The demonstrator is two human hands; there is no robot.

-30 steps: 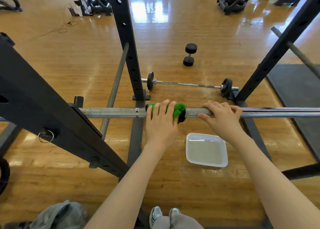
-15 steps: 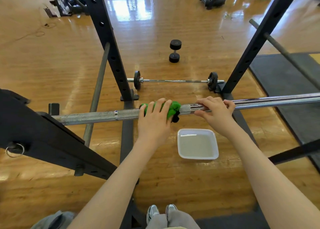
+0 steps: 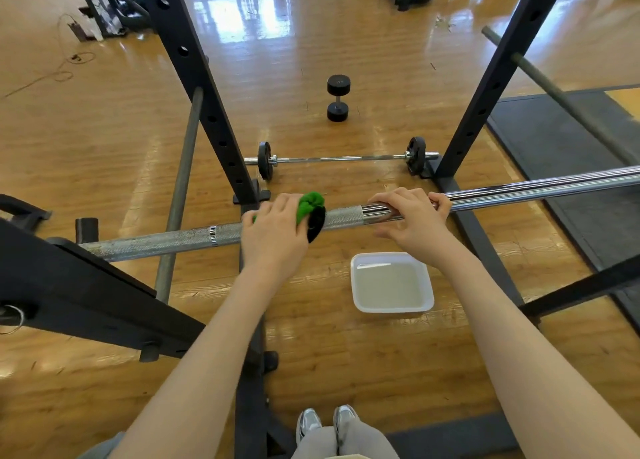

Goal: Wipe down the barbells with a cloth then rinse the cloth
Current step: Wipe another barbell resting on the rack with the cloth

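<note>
While wiping: left hand (image 3: 273,236) grips green cloth (image 3: 310,204) round the barbell (image 3: 166,241)
Right hand (image 3: 410,221): fingers curled over bar
Next: rinse in tub (image 3: 360,306)

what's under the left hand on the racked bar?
A green cloth wrapped round the racked barbell, gripped by the left hand; a dark part of it hangs below the bar. The hand covers the rest of the cloth and the bar there, so its condition cannot be seen.

Bright daylight being reflected as white glare on the wooden floor (image 3: 242,18), rack uprights (image 3: 194,87) being bowed by wide-angle distortion, focus being kept sharp.
</note>
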